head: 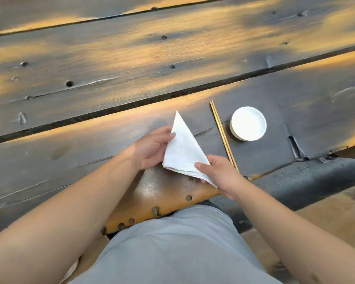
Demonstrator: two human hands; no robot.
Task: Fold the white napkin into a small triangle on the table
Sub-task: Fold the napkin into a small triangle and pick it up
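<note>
The white napkin (pixel 182 148) is folded into a triangle with its tip pointing away from me, held over the near edge of the dark wooden table (pixel 90 152). My left hand (pixel 152 148) grips its left edge, thumb on top near the upper side. My right hand (pixel 219 173) pinches the lower right corner, thumb on top. Whether the napkin touches the table I cannot tell.
A pair of wooden chopsticks (pixel 223 136) lies just right of the napkin, pointing away from me. A small white round dish (pixel 248 123) sits to their right. The table's worn front edge (pixel 162 203) is right under my hands, above my grey-clad lap.
</note>
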